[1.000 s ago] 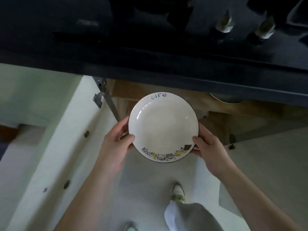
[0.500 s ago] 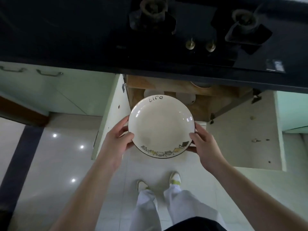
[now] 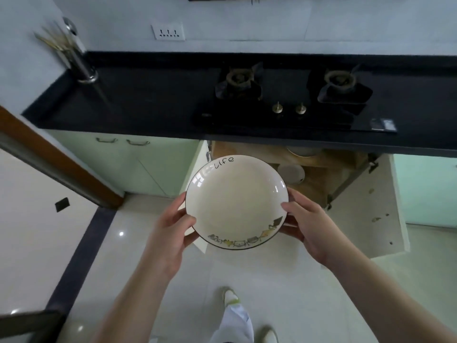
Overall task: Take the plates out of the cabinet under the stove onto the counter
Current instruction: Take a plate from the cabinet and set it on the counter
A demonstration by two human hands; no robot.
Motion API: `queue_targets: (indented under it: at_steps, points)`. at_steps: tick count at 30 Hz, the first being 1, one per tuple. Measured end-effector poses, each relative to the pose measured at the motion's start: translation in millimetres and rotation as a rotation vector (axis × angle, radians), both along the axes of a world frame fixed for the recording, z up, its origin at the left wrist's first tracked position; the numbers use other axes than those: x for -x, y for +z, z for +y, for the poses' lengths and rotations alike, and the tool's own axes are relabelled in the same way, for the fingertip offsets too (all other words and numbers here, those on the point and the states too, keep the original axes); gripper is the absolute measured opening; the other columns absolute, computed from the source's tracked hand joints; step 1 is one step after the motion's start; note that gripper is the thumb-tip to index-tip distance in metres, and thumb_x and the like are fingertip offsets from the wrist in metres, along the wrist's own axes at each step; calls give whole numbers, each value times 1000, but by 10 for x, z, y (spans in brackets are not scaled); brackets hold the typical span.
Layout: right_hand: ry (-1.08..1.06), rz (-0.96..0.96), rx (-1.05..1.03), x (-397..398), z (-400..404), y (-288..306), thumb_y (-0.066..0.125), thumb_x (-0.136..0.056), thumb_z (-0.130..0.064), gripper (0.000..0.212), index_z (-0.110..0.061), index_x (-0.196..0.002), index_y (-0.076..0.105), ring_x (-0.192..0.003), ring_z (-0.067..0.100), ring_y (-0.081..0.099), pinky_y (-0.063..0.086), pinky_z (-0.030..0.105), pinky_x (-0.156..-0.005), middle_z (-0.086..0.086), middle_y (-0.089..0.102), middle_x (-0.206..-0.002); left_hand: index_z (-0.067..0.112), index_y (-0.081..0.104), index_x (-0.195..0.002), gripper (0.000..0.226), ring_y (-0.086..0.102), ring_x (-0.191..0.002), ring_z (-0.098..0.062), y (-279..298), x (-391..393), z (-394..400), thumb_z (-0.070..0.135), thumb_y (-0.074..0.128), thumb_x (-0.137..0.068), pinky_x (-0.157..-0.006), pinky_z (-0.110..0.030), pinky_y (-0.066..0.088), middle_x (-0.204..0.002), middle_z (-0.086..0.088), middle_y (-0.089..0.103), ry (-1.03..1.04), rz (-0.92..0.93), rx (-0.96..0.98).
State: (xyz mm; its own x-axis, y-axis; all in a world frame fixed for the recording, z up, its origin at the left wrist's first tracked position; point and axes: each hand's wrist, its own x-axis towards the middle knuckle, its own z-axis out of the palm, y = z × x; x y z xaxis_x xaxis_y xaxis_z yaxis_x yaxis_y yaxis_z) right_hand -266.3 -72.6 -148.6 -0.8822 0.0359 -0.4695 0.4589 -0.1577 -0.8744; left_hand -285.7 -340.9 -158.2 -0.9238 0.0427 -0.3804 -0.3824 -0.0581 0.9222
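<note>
A white plate (image 3: pixel 236 201) with the word "life" and small cat drawings on its rim is held level in front of the open cabinet (image 3: pixel 319 169) under the stove. My left hand (image 3: pixel 170 226) grips its left edge and my right hand (image 3: pixel 306 221) grips its right edge. Inside the wooden cabinet more dishes show: a pale one (image 3: pixel 291 173) just behind the held plate and another (image 3: pixel 303 152) on the shelf above. The black counter (image 3: pixel 138 100) lies above and beyond the plate.
A two-burner gas stove (image 3: pixel 291 95) with two brass knobs sits in the counter. A metal utensil holder (image 3: pixel 79 63) stands at the counter's far left corner. The cabinet doors (image 3: pixel 371 211) hang open on both sides. A brown door frame (image 3: pixel 49 159) runs along the left.
The view has risen from under the counter edge to above it, so the counter and stove are now in sight. The plate has come up and away from the cabinet, still in both hands.
</note>
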Motion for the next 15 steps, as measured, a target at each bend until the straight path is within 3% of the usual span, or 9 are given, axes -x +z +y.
queue_targets:
  at_steps: [10,15]
  points:
    - [28,44,56,-414,-235,258,48,-100,-18,33,-41,-100,72,-90,20,72,60,31,-74,0,75,-100,41,69,-118,58,68,-90,-8,387,-429,-271,-1,49,-83,-73,-26,57,-114,5,72,-33,56,-16]
    - [61,68,-12,-292,-624,323,47,-101,-19,29,-38,-113,65,-93,19,72,59,33,-78,-2,75,-101,42,71,-112,55,70,-88,-9,443,-355,-655,4,53,-76,-68,-24,57,-111,4,74,9,65,-54]
